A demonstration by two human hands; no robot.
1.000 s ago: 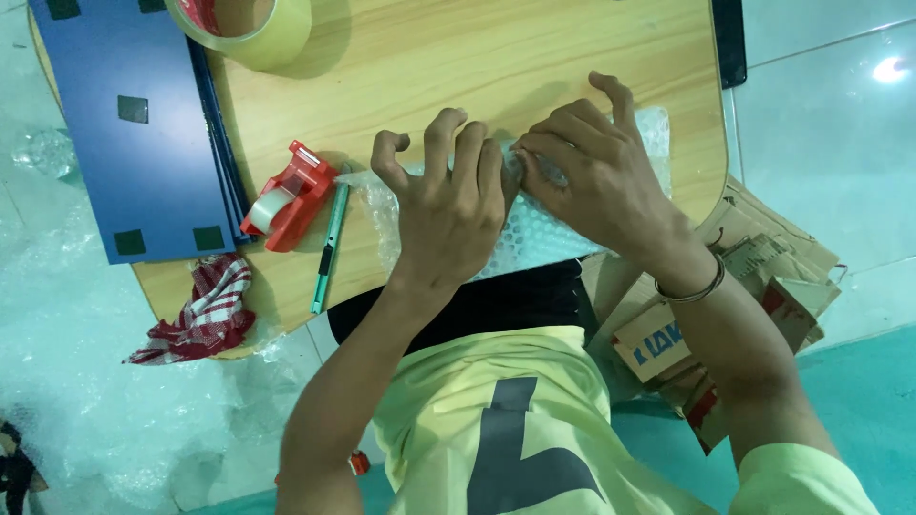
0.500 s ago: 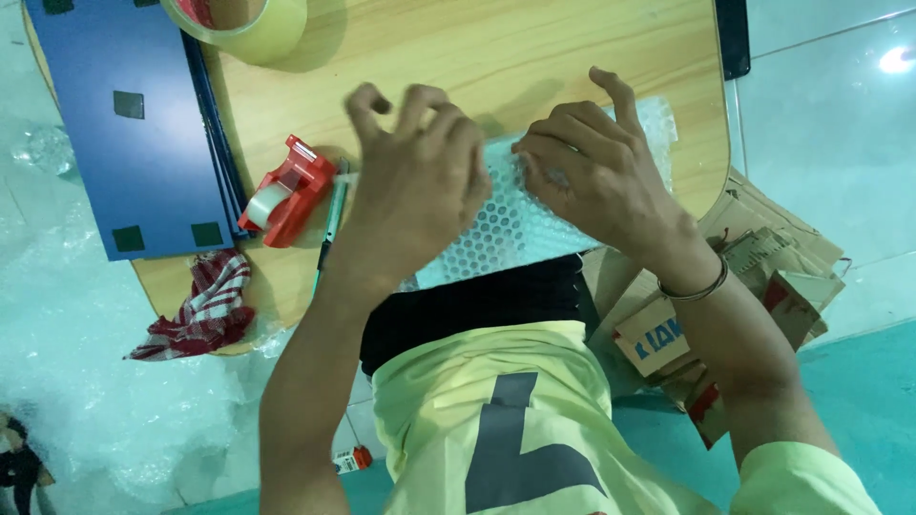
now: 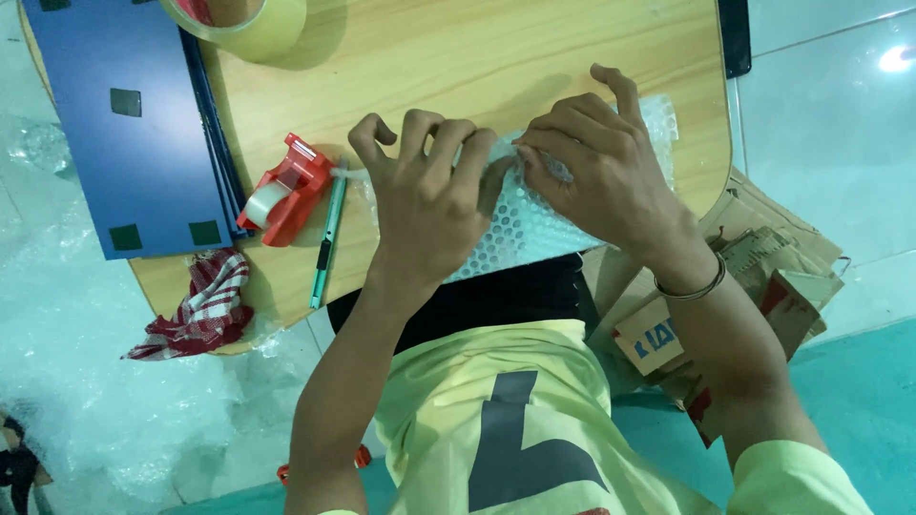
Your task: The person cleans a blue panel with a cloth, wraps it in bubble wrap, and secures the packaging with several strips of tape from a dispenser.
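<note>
— What are the two hands on?

— A parcel wrapped in clear, dimpled bubble wrap (image 3: 534,224), lying at the near edge of the rounded pale wooden table (image 3: 496,48), just in front of the person's body. The left hand (image 3: 429,195) lies on top of it with the fingers curled down, pressing the wrap. The right hand (image 3: 601,172) pinches the wrap at the top of the bundle, fingertips closed on a fold, forefinger lifted.

— How would it handle?

— Light and soft on the outside, I judge. The film gives under the fingers and looks slick, so a loose flap could slide or spring open. A hold across the body of the bundle, palm flat on the overlap, seems safer than a pull at one corner.

— And inside?

— Hidden. The wrap and both hands cover it, so I cannot tell its shape or stiffness. Whether any tape sits on the seam is also unclear.

— What lies nearby?

— A red plastic tape dispenser (image 3: 283,191) just left of the left hand, a slim green utility knife (image 3: 327,238) beside it, and a blue flat board with dark squares (image 3: 124,124) further left. A roll of yellowish clear tape (image 3: 253,24) is cut off by the top edge. A red checked cloth (image 3: 205,310) hangs off the table edge, and folded brown cardboard (image 3: 763,257) lies on the floor to the right.
</note>
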